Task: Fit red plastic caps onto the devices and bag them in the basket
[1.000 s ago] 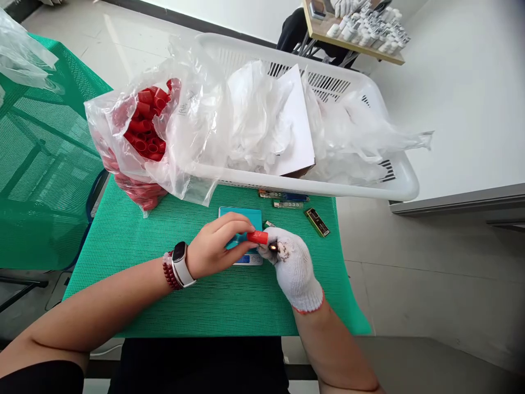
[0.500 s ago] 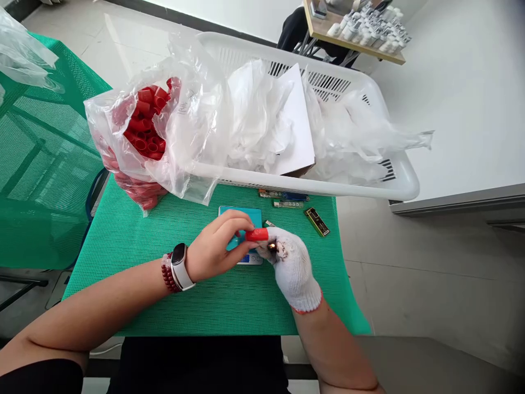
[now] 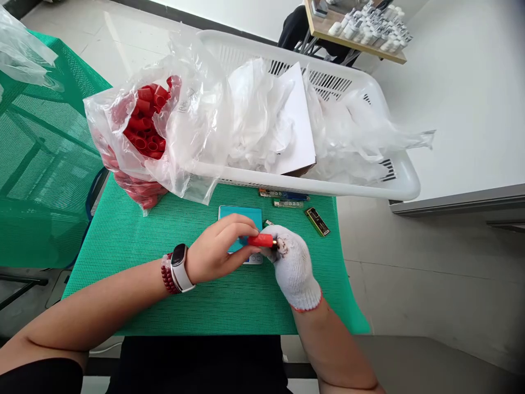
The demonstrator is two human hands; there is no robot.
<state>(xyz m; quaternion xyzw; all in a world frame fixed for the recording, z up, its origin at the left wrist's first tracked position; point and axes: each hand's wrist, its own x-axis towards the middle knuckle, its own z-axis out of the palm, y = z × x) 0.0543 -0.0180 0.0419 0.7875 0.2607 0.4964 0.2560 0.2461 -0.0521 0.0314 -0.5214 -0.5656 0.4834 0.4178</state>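
My left hand (image 3: 217,249) pinches a short red tube (image 3: 260,240) by its left end, just above a small teal scale (image 3: 241,218). My right hand (image 3: 292,265), in a white knit glove with a scorched patch, is closed around a small object whose tip touches the tube's right end; what it holds is mostly hidden. A clear plastic bag of several red tubes (image 3: 141,128) leans at the left against a white basket (image 3: 404,180).
Three lighters (image 3: 316,221) lie on the green mesh table (image 3: 135,241) below the basket. Crumpled plastic bags and a white sheet (image 3: 297,123) fill the basket. A second green table (image 3: 36,148) stands to the left. A far bench holds several white parts (image 3: 369,30).
The small flame at my right hand has gone from view. The red tube has shifted slightly right and down, now meeting the gloved fingers.
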